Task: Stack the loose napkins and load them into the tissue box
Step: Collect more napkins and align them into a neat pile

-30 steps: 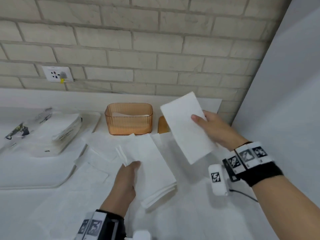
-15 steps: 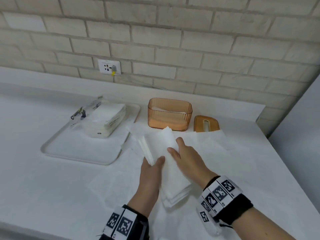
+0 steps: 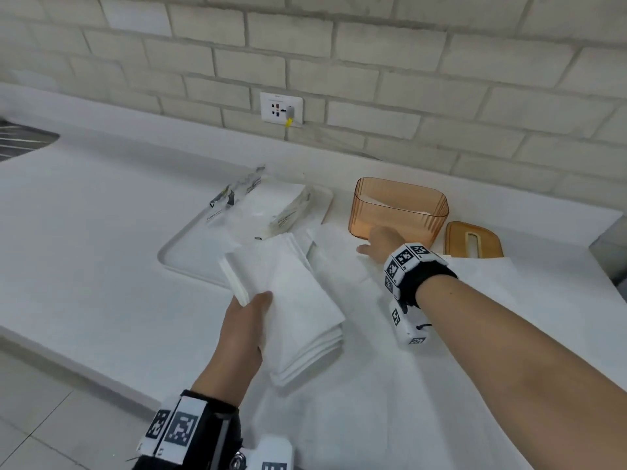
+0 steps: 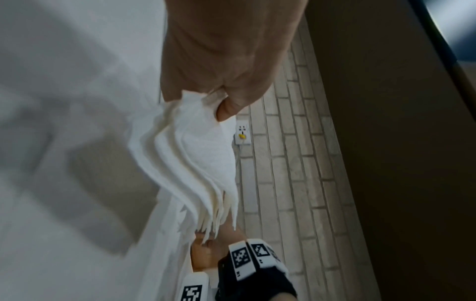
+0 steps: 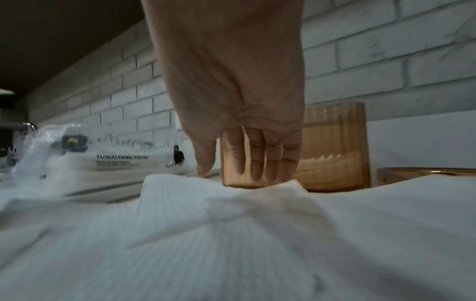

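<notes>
A stack of white folded napkins (image 3: 291, 300) sits in my left hand (image 3: 249, 317), lifted above the counter; thumb on top, fingers beneath. In the left wrist view the thumb and fingers pinch the stack (image 4: 195, 160) at one end and its layers fan out. My right hand (image 3: 376, 244) reaches forward with straight fingers (image 5: 257, 156) over a loose napkin (image 5: 231, 195), just in front of the amber ribbed tissue box (image 3: 400, 208). The box is open-topped and holds some napkins low inside. Its amber lid (image 3: 473, 240) lies to the right.
More loose napkins (image 3: 339, 266) and a large white sheet (image 3: 475, 300) cover the counter. A white tray (image 3: 190, 252) at the left carries an opened napkin package (image 3: 268, 208). A brick wall with a socket (image 3: 281, 108) runs behind; a sink (image 3: 20, 140) lies far left.
The right hand laid its napkin on the stack, then left it and reached forward toward the loose napkin by the box. The left hand kept its hold on the stack.
</notes>
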